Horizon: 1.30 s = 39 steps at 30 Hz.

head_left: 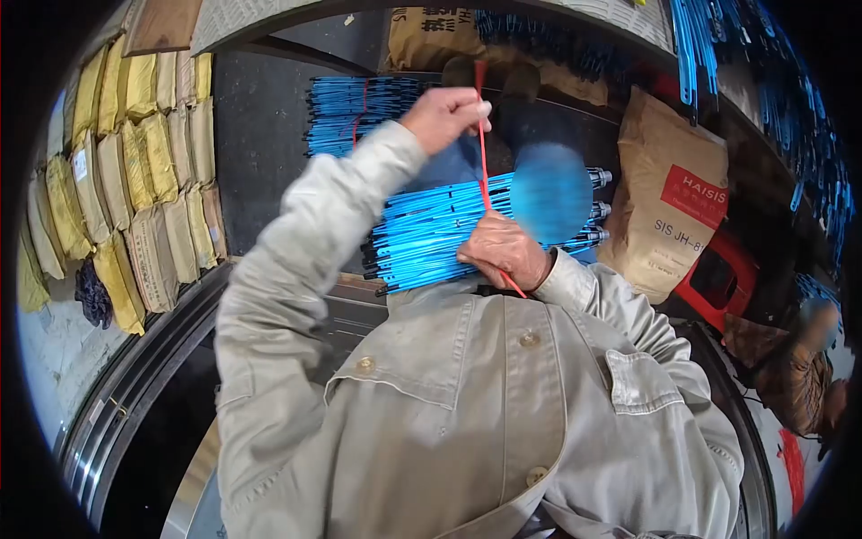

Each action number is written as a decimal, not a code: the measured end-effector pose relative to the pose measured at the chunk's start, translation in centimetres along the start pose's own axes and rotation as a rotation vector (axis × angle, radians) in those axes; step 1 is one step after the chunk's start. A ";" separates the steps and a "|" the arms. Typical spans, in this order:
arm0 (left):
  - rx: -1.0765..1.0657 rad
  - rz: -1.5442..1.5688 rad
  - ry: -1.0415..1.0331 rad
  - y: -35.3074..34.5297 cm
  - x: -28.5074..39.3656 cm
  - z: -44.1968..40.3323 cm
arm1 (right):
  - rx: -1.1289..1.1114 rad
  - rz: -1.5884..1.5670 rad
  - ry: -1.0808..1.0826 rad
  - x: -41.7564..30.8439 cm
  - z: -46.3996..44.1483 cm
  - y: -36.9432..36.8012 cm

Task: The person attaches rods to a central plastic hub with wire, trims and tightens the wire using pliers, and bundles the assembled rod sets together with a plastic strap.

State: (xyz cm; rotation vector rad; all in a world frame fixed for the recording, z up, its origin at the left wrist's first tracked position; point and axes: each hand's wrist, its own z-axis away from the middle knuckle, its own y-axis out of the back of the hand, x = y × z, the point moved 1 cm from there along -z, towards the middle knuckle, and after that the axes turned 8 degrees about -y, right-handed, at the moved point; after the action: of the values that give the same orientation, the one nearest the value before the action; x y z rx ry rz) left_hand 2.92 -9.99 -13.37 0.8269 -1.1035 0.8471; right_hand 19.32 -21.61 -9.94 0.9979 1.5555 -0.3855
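Note:
My left hand (446, 119) is raised above a bundle of thin blue plastic strips (431, 229), its fingers pinching a red cord (485, 166) that is drawn taut. The cord runs down to the bundle, and my right hand (508, 250) is closed on it against the strips. A short cord end sticks out below that hand. The bundle lies crosswise in front of my shirt, dark tips at the left and pale fittings at the right. A blurred round patch hides part of its right side. How the cord passes under the bundle is hidden.
Another bundle (359, 112) with a red tie lies beyond. A brown paper sack (669, 198) and a red plastic object (723, 283) stand at right. Blue strips (696, 54) hang overhead. Yellow sacks (139, 148) are stacked left. Another person's sleeve (795, 386) shows at far right.

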 end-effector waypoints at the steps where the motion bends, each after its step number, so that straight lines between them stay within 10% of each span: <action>1: -0.083 0.095 -0.031 1.1 2.5 0.1 | 0.006 -0.003 -0.003 0.1 0.0 0.1; 5: -0.478 0.061 -0.188 4.0 9.1 1.1 | -0.009 -0.016 0.021 0.5 0.0 0.2; 8: -1.050 0.105 0.207 3.6 11.3 3.1 | 0.024 -0.032 0.046 0.7 -0.1 0.2; 19: -0.136 0.254 0.242 -2.0 5.5 3.9 | 0.041 0.009 0.047 0.8 -0.1 0.4; 22: 0.348 0.874 0.619 -4.5 6.0 4.4 | 0.088 0.044 0.054 0.9 -0.7 0.3; 26: 0.256 1.205 0.291 -3.8 -0.2 2.6 | 0.202 0.063 0.018 1.7 -1.7 0.7; 39: 0.820 0.490 0.167 -4.9 -3.2 -4.4 | 0.370 -0.329 -0.481 3.0 -4.4 0.7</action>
State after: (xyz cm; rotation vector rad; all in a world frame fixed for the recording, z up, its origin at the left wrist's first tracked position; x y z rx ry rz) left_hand 8.31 -8.73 -18.15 1.1363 -0.8011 1.8129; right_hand 17.19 -16.91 -11.35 0.8389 1.2237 -1.0927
